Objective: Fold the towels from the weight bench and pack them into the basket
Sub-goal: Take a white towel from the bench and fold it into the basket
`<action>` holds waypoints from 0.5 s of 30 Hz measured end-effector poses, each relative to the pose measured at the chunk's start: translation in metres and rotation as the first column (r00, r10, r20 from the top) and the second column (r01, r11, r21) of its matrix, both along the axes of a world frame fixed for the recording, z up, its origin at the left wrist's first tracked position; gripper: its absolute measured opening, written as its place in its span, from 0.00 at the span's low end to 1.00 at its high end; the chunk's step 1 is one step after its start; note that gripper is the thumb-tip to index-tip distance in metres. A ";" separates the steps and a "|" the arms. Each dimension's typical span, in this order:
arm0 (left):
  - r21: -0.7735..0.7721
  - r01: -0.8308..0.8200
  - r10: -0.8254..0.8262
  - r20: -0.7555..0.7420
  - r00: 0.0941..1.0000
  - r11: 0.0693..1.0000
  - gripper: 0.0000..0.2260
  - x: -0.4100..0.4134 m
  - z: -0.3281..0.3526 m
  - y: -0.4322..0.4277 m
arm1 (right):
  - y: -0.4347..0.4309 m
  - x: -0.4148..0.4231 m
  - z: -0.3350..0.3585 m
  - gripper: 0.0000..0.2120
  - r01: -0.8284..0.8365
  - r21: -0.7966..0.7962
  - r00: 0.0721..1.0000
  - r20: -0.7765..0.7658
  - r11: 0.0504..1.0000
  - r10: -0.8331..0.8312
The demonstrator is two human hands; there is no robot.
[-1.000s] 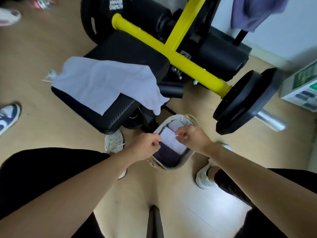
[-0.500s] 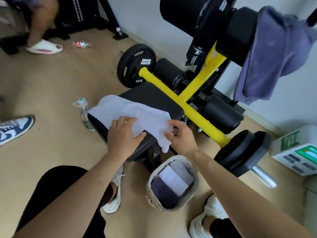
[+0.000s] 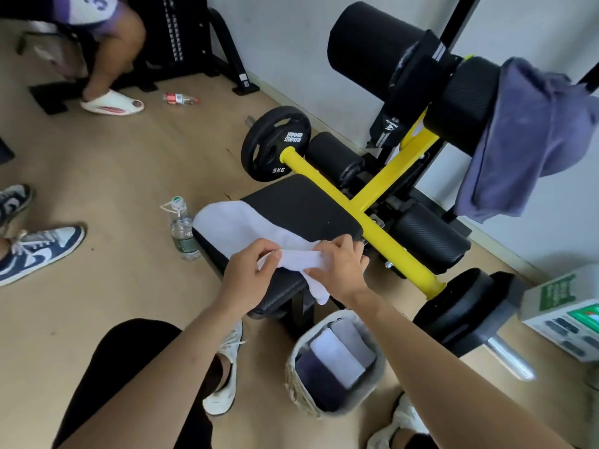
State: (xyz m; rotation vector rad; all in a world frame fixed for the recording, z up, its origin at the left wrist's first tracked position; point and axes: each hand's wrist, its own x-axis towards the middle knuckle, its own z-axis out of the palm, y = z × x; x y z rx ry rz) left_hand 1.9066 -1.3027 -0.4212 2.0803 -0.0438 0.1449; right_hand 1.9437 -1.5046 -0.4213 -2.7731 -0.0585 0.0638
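Head view shows my left hand (image 3: 249, 270) and my right hand (image 3: 340, 267) both pinching the near edge of the white towel (image 3: 233, 226), which lies over the black padded surface (image 3: 304, 212) of the weight bench. The rest of the towel spreads toward 10 o'clock, and one corner hangs down over the near side of the pad. The basket (image 3: 334, 364) stands on the floor at 5 o'clock from my hands, under my right forearm, with folded white and dark towels upright inside it. A purple towel (image 3: 525, 140) hangs from the upper roller pad at 2 o'clock. The yellow bar (image 3: 379, 231) passes just beside my right hand at 3 o'clock. A water bottle (image 3: 183, 234) stands on the floor, touching or almost touching the pad at 9 o'clock. A weight plate (image 3: 275, 142) marked 5KG is at 12 o'clock. Blue sneakers (image 3: 35, 251) of another person are far at 9 o'clock.
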 end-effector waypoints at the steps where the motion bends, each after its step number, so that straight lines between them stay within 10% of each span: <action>1: -0.023 0.022 -0.022 -0.004 1.000 0.999 0.04 -0.004 0.005 0.000 | -0.005 -0.009 0.001 0.17 -0.007 0.007 1.000 0.012 1.000 0.007; 15: -0.553 -0.117 -0.120 -0.372 0.920 0.825 0.09 -0.066 0.064 -0.042 | -0.103 -0.171 0.021 0.13 0.137 0.639 0.969 -0.245 0.757 0.032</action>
